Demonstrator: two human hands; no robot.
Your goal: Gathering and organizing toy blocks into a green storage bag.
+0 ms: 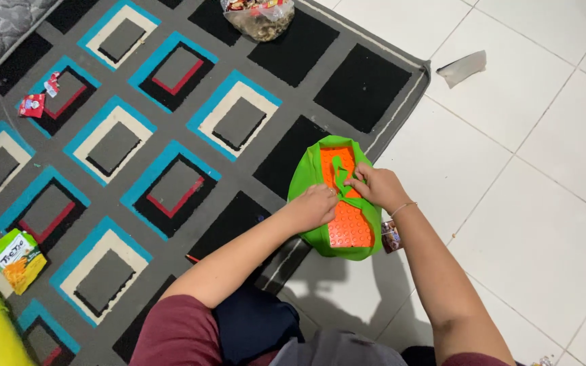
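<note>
Left hand point(315, 207) and right hand point(376, 186) both pinched on green bag point(306, 173) handles, orange studded plate point(349, 224) inside; bag straddles rug point(171, 135) edge and tile floor point(544, 203).

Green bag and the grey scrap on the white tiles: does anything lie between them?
No. In the head view, the stretch from the green bag to the grey scrap holds only the rug's corner and bare white tiles.

Left hand point(313, 207) and right hand point(376, 187) pinching, close together.
</note>
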